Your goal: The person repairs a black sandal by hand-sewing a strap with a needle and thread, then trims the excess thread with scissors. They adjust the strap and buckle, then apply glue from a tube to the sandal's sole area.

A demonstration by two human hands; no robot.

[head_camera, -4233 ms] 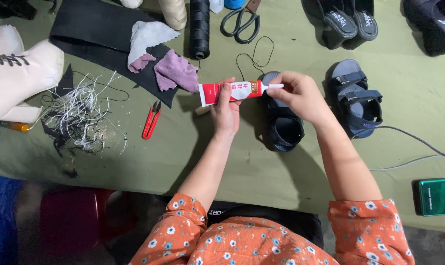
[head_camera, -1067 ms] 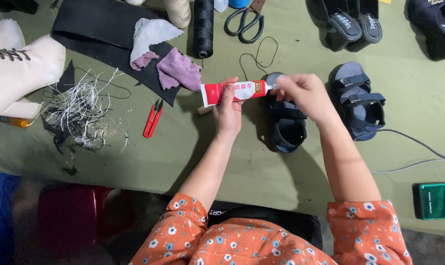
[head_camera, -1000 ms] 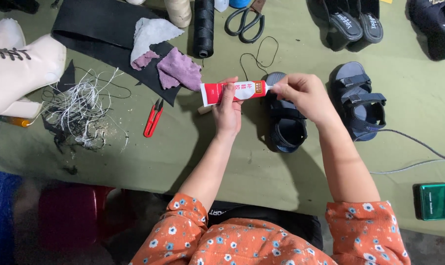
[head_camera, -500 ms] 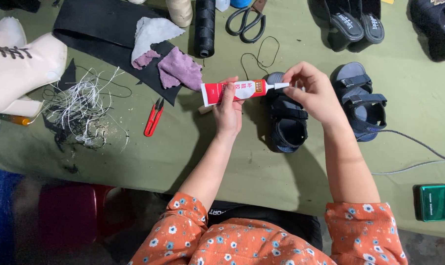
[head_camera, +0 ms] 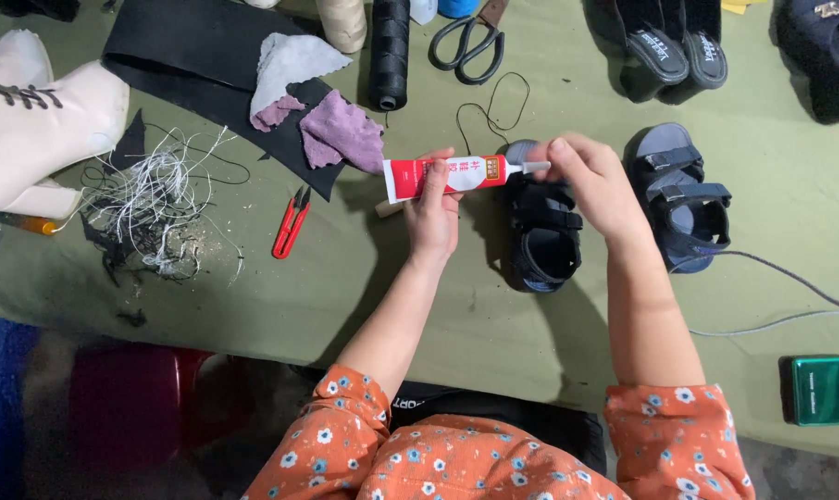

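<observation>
Left hand (head_camera: 435, 211) grips a red-and-white glue tube (head_camera: 445, 175), fingers wrapped shut around its middle, tube held level above the table (head_camera: 364, 287) with the nozzle pointing right. Right hand (head_camera: 593, 181) is at the nozzle end, fingertips (head_camera: 560, 151) pinched closed on the tube's thin tip; whether a cap sits under them cannot be told. Tube hangs just over the toe of a dark strappy sandal (head_camera: 541, 231), which lies on the green table between the two forearms. Its pair, a second sandal (head_camera: 678, 196) with grey footbed, lies just beside the right hand, on its right.

Left of the left hand: small red thread snips (head_camera: 291, 223) flat on the table, near a messy pile of white and black thread scraps (head_camera: 151, 218). Further left a cream lace-up boot (head_camera: 40, 120) on its side. Top of view: black sheet of material (head_camera: 188, 56) with white and purple cloth pieces (head_camera: 322, 111) on it, a black thread spool (head_camera: 389, 51), a beige spool (head_camera: 343, 20), black-handled scissors (head_camera: 470, 42). A loop of black cord (head_camera: 493, 102) lies just behind the tube. Top right: pair of black slippers (head_camera: 669, 51). Lower right corner: small green box (head_camera: 825, 390), grey cable (head_camera: 780, 287) running past it. Person wears orange floral sleeves (head_camera: 345, 435).
</observation>
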